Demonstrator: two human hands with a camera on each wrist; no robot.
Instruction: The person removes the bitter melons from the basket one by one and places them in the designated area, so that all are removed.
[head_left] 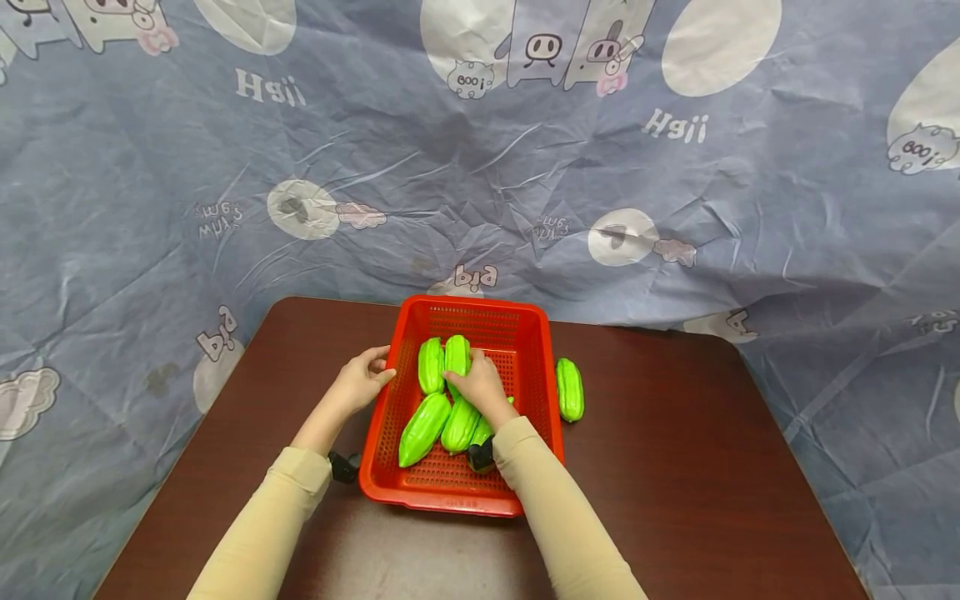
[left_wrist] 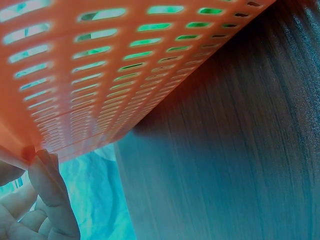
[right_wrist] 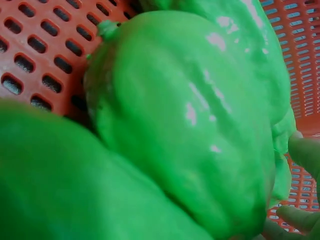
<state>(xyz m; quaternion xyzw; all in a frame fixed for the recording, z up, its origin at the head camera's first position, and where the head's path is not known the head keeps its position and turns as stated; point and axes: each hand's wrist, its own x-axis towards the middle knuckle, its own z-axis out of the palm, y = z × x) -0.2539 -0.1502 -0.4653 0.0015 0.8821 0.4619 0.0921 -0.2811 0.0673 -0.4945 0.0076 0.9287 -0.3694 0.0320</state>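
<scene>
A red plastic basket (head_left: 472,500) with slotted walls holds several light-green, ridged gourds (head_left: 424,429). My left hand (head_left: 362,382) pinches its left rim between thumb and fingers; in the left wrist view, the left hand (left_wrist: 47,200) shows at the rim beside the slotted wall (left_wrist: 100,65). Inside the basket my right hand (head_left: 480,383) grips an upright-lying gourd (head_left: 457,354) near the middle, thumb on its left side and fingers on its right. Large gourds (right_wrist: 180,110) fill the right wrist view and hide most of the held one; only some right-hand fingers (right_wrist: 305,155) appear there.
One more green gourd (head_left: 570,390) lies on the dark brown table (head_left: 675,467), just right of the basket. A grey-blue printed cloth (head_left: 480,167) hangs behind and beside the table. Black wrist cameras (head_left: 343,468) sit at both cuffs.
</scene>
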